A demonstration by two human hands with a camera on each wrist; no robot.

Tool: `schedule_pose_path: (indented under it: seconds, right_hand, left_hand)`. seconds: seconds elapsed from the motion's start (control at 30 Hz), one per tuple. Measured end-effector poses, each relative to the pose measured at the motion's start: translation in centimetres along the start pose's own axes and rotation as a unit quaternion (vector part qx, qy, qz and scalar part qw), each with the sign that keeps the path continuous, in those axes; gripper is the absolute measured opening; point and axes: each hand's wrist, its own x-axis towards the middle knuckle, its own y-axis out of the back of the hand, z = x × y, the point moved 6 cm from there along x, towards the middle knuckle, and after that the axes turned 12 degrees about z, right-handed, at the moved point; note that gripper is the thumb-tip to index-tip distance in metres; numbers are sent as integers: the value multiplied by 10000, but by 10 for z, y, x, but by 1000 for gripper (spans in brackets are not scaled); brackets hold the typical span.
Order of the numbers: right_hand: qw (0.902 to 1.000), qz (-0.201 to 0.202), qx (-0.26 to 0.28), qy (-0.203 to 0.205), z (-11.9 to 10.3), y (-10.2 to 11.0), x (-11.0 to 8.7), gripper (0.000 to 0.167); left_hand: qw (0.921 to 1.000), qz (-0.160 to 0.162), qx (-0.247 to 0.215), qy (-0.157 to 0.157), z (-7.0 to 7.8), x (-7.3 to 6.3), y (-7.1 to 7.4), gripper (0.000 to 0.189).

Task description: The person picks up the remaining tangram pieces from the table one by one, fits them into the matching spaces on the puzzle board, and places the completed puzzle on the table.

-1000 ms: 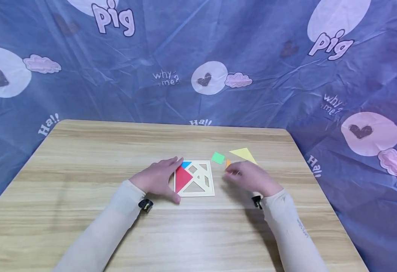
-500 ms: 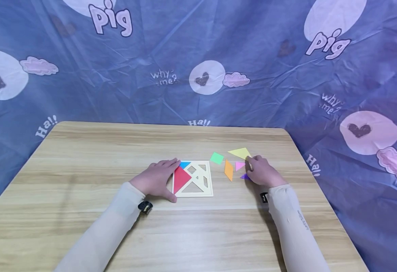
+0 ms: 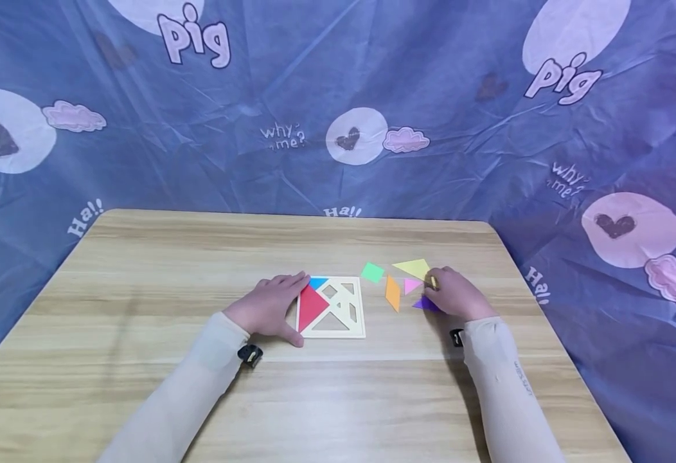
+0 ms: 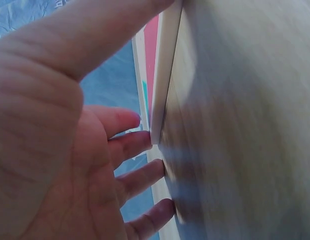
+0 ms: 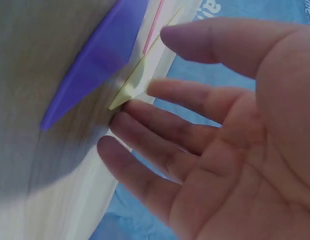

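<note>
In the head view my left hand [image 3: 268, 306] rests along the left edge of a cream tangram tray [image 3: 346, 333], thumb and fingers spread across its two left corners. A red triangle [image 3: 311, 308] and a blue piece [image 3: 317, 282] lie in the tray beside cut-out shapes. My right hand [image 3: 458, 293] reaches to the right corner of a yellow triangle [image 3: 414, 267]. In the right wrist view its fingertips are at that triangle's tip, the thumb standing apart. A purple triangle [image 5: 97, 60] lies under the hand, partly hidden in the head view.
Between the tray and my right hand lie a green square [image 3: 372, 272], an orange parallelogram [image 3: 392, 294] and a pink triangle [image 3: 411, 285]. The wooden table [image 3: 338, 411] backs onto a blue printed cloth [image 3: 292, 77].
My right hand has moved right, from above the orange parallelogram to the yellow triangle, uncovering the parallelogram and the pink triangle. The left hand stays at the tray.
</note>
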Motion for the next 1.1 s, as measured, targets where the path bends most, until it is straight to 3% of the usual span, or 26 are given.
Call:
schedule_pose_path:
  seconds: [0.1,0.2,0.43,0.63,0.87,1.1]
  right_hand:
    - [9997,255,-20,-63,3,4,7,14]
    - [9990,386,-5,-228,6,8,16,25]
    - [9978,-147,-78,-644,8,3,31,43]
    - [9966,-26,-205,-793,8,1,35,48]
    - [9969,21,304,-719,12,3,33,47]
    - [9980,57,32,-636,9,2,36,49]
  left_hand:
    - [10000,-3,-66,54,0,-1,1,128]
    - [9998,-21,-168,97,-2,0,3,129]
    - [9997,39,-215,55,-7,4,4,127]
    - [9997,69,-154,158,-6,7,3,123]
    - [9995,56,-193,251,-5,10,5,122]
    - [9996,49,-176,216,-5,10,4,122]
